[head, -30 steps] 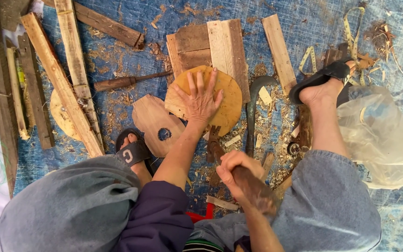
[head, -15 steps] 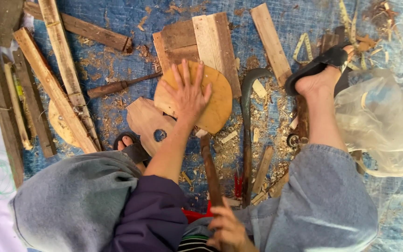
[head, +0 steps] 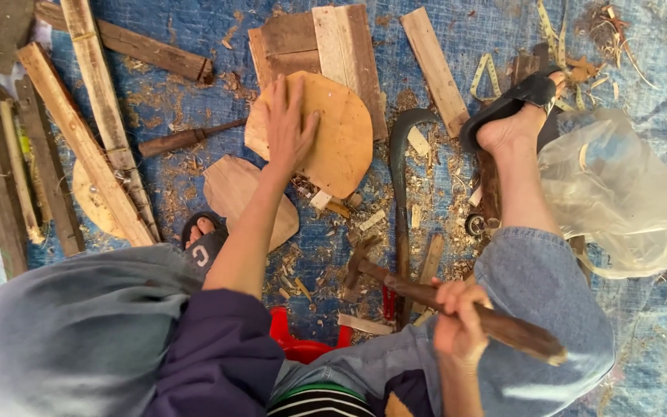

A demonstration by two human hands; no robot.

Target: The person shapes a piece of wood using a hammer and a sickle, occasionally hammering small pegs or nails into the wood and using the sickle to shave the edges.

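Wooden and pale, the round board [head: 337,131] lies on the blue tarpaulin [head: 194,46] ahead of our knees, with its far edge resting over two short planks [head: 326,42]; our left hand [head: 287,127] lies flat on it, fingers spread and palm down, pressing rather than pinching anything; the arm reaches out from a dark purple sleeve [head: 210,340]. Our right hand [head: 457,320] sits low, near the right knee, its fingers wrapped tight around the brown wooden handle of a hammer [head: 418,297]; the hammer's head points left toward the board, well apart from it, and the handle's butt runs down to the right across the jeans. A second, smaller shaped board [head: 245,197] lies just beside the round one, near our left sandal [head: 206,239]; the right foot in a black sandal [head: 515,104] is stretched forward, and a clear plastic bag [head: 619,193] slumps just beside that leg. A curved dark blade [head: 399,177] lies between the round board and the right leg, among wood chips [head: 364,220] and shavings; long rough battens [head: 94,116] lean along the left side, and a dark stick-like tool [head: 187,139] lies near them; something red [head: 303,344] shows between our legs, though we cannot tell what it is.
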